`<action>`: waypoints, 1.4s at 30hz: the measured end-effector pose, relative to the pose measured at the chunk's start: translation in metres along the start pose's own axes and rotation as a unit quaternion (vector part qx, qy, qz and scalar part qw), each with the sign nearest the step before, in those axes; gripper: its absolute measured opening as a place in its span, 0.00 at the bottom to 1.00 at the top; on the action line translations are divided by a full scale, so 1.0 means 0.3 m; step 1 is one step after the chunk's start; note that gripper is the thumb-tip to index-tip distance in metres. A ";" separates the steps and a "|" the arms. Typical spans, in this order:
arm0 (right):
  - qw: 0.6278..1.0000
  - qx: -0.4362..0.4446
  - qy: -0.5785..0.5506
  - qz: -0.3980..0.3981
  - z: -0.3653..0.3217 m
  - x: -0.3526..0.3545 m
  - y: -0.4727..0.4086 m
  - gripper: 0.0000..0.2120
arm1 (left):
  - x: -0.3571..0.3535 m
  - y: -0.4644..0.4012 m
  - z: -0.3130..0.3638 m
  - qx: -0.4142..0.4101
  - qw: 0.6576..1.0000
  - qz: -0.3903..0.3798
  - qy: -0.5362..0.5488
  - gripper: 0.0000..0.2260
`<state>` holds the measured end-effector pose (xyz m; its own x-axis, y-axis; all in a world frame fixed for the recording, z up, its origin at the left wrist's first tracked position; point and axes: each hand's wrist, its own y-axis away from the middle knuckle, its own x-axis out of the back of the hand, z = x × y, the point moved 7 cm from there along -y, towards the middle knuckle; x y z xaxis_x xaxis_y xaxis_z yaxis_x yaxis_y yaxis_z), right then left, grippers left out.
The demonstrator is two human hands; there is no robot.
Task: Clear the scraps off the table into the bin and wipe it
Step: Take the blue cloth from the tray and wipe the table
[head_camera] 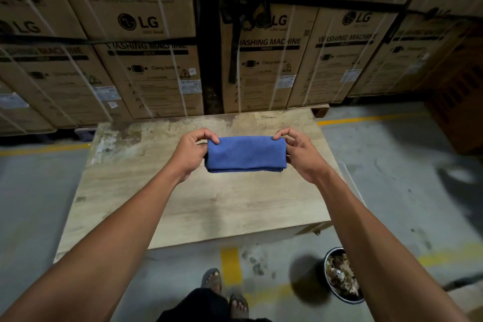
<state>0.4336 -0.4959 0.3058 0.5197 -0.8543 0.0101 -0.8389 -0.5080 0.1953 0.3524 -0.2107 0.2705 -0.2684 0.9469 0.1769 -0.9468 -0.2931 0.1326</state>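
Note:
A folded blue cloth [245,154] hangs in the air above the middle of the light wooden table [214,204]. My left hand [193,151] pinches its upper left corner and my right hand [295,149] pinches its upper right corner. The cloth is stretched flat between the two hands, folded into a thick rectangle. The tabletop shows worn, stained patches along its far edge and no loose scraps that I can make out. A round dark bin [342,276] holding brown scraps stands on the floor at the lower right, partly behind my right forearm.
Stacked cardboard washing-machine boxes [146,42] form a wall right behind the table. Grey concrete floor with yellow lines [230,266] surrounds the table. My sandalled feet [224,290] stand at the near edge. A brown crate [457,102] sits far right.

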 end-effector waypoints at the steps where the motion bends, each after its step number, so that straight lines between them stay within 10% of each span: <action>1: 1.000 0.000 0.003 0.010 0.000 0.014 -0.014 0.14 | -0.006 -0.035 -0.002 0.001 1.000 -0.011 0.001 0.23; 24: 0.955 -0.076 -0.108 0.267 0.180 0.733 0.122 0.16 | -0.886 -0.411 0.124 0.135 0.964 -0.225 0.042 0.11; 31: 0.882 -0.168 -0.291 0.330 0.423 1.104 0.149 0.08 | -1.354 -0.559 0.018 0.138 0.964 -0.215 -0.077 0.28; 42: 0.858 -0.342 -0.079 0.375 1.089 1.581 0.101 0.11 | -2.054 -0.812 -0.302 0.093 0.923 -0.235 -0.292 0.21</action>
<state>0.6018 -0.9524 -0.0039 -0.1983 -0.9446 0.2614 -0.6086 0.3278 0.7226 0.7325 -0.7106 0.0409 0.3563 0.7589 0.5450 -0.8728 0.0620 0.4842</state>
